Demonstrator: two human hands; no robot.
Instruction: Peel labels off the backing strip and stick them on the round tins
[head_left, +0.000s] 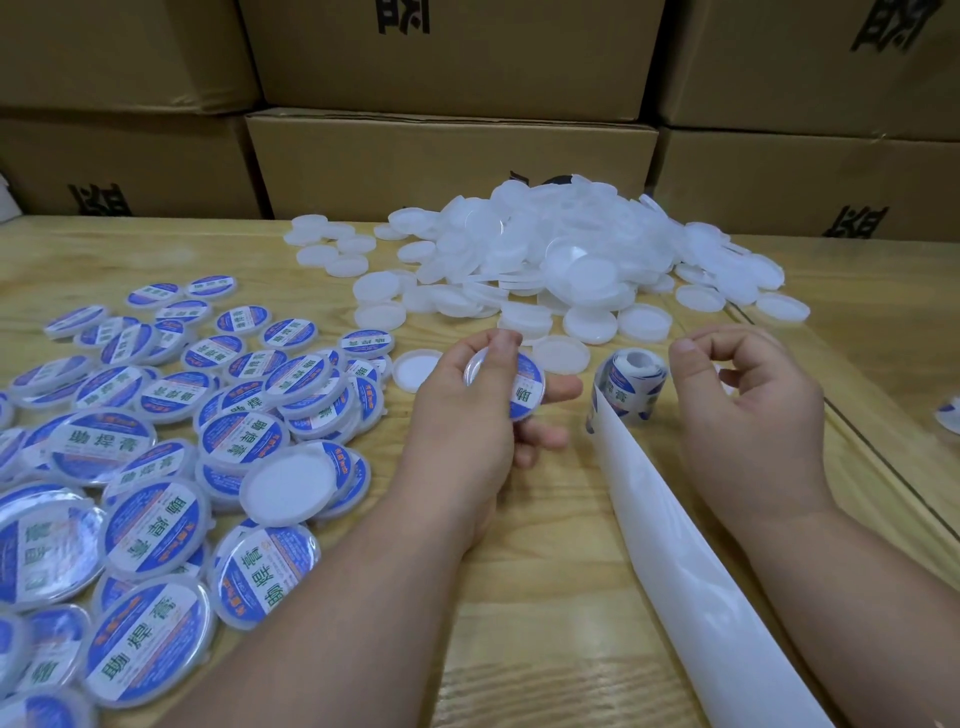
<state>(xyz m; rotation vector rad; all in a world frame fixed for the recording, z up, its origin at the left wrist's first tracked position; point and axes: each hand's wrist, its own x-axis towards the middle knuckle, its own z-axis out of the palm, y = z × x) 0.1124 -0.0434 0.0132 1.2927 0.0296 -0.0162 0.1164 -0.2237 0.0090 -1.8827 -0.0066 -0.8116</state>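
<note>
Labelled tin in your left hand, label roll waiting beside your right.

Your left hand grips a light, stiff tin by its rim, label already on. Your right hand hangs loosely curled, holding nothing, just beside the label roll on the table. Labels are thin and floppy; lift each by an edge.
</note>
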